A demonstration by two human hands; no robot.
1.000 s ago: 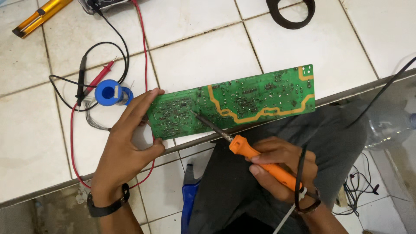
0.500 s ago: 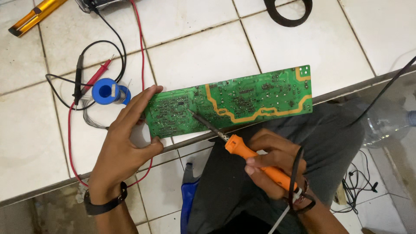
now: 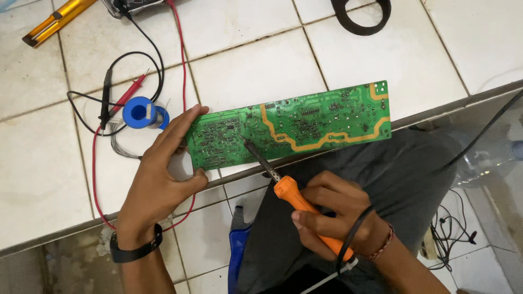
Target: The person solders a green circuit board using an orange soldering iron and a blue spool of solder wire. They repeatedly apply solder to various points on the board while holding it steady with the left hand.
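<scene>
A long green circuit board [image 3: 305, 122] with yellow traces lies solder side up at the edge of a white tiled surface [image 3: 256, 65]. My left hand [image 3: 163, 169] grips the board's left end, thumb beneath and fingers on top. My right hand [image 3: 335, 212] holds an orange-handled soldering iron [image 3: 297, 198]. Its dark tip touches the board's left part, just right of my left fingers. A black cord runs from the iron over my right wrist.
A blue solder spool [image 3: 143, 113] and red and black meter probes [image 3: 117, 98] with their leads lie left of the board. A yellow tool [image 3: 57, 20] sits at top left, a black ring [image 3: 362, 16] at top right. My grey-clad legs [image 3: 381, 179] and cables are below.
The view has shifted slightly. The iron's tip and both hands stay at the same spot on the board.
</scene>
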